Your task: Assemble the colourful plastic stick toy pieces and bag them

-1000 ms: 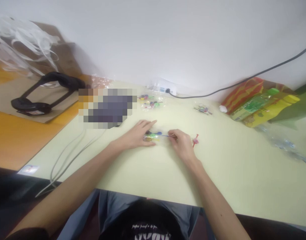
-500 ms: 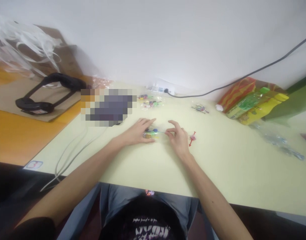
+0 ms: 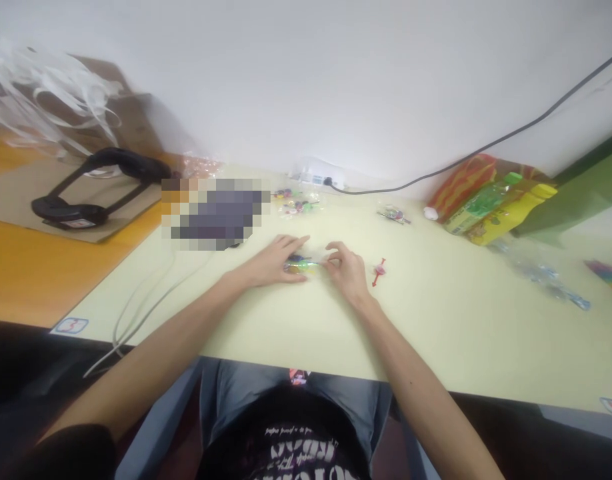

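Observation:
Between my hands, on the pale yellow table (image 3: 296, 327), is a small clear packet (image 3: 302, 265) with blue, green and yellow pieces in it. My left hand (image 3: 272, 262) rests on the table with thumb and fingers around the packet's left side, holding it down. Thumb and forefinger of my right hand (image 3: 350, 272) are closed in a pinch at the packet's right end. Exactly what part they grip is too small to tell. Just right of that hand lies a red double-ended arrow piece (image 3: 380, 271) with a pinkish middle.
More packets of coloured pieces (image 3: 299, 205) lie behind my hands, and another packet (image 3: 394, 214) is farther right. A power strip (image 3: 316, 177) with a dark cable stands by the wall. Left are a blurred-out dark object (image 3: 216, 213) and a black frame (image 3: 101, 187); right, bottle-shaped bags (image 3: 506, 207).
My right hand has shifted slightly left, closer to the left hand, still pinching at the packet's end. The left hand has hardly moved. The whole view has shifted a little.

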A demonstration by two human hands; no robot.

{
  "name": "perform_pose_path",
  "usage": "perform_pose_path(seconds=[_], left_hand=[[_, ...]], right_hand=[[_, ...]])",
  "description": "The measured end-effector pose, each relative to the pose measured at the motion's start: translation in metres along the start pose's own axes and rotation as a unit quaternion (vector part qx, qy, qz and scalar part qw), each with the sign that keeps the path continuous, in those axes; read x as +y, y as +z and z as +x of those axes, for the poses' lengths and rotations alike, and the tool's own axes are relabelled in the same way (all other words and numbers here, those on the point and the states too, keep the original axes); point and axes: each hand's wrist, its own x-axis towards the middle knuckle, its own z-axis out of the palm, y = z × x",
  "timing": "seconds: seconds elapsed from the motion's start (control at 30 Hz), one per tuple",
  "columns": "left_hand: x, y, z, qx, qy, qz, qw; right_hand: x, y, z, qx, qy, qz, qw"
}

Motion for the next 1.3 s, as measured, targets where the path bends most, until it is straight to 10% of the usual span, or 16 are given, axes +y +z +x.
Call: perform_pose_path(seconds=[0.67, 0.87, 1.03, 1.3], left_hand=[[0.001, 0.0, 0.001, 0.013, -0.007, 0.01, 1.0], [-0.008, -0.001, -0.002, 0.035, -0.029, 0.019, 0.999], [-0.013, -0.003, -0.002, 0.053, -0.047, 0.016, 0.997], [-0.017, -0.005, -0.004, 0.052, -0.055, 0.009, 0.997]], right_hand=[[0.002, -0.017, 0.001, 0.046, -0.102, -0.104, 0.988], [0.033, -0.046, -0.009, 0.161, 0.082, -0.268, 0.946], [0.063, -0.049, -0.016, 0.097, 0.152, -0.277, 0.944], [0.061, -0.04, -0.009, 0.042, 0.062, -0.178, 0.981]])
